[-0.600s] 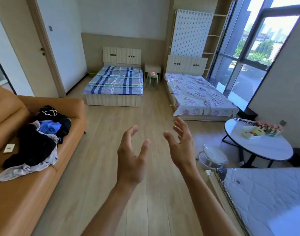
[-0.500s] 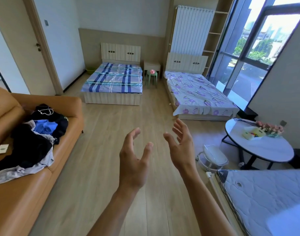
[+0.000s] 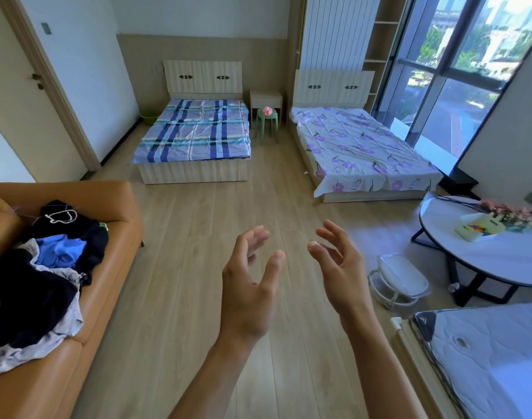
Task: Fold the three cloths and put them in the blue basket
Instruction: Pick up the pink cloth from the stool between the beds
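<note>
A heap of cloths [image 3: 44, 276] lies on the orange sofa [image 3: 86, 328] at the left: black, blue and grey pieces tangled together. Both my hands are raised in front of me over the wooden floor, well to the right of the heap. My left hand [image 3: 249, 285] and my right hand [image 3: 340, 267] face each other with fingers spread and relaxed, holding nothing. No blue basket is in view.
A plaid bed [image 3: 195, 137] and a floral bed [image 3: 361, 149] stand at the back, a green stool [image 3: 267, 122] between them. A round white table [image 3: 482, 255] and a white rack [image 3: 400, 282] are at the right, a bare mattress [image 3: 485, 358] at the bottom right.
The view has shifted to the right, so the sofa and cloths sit further left. Both hands stay raised and empty, the left hand's fingers a little more curved.
</note>
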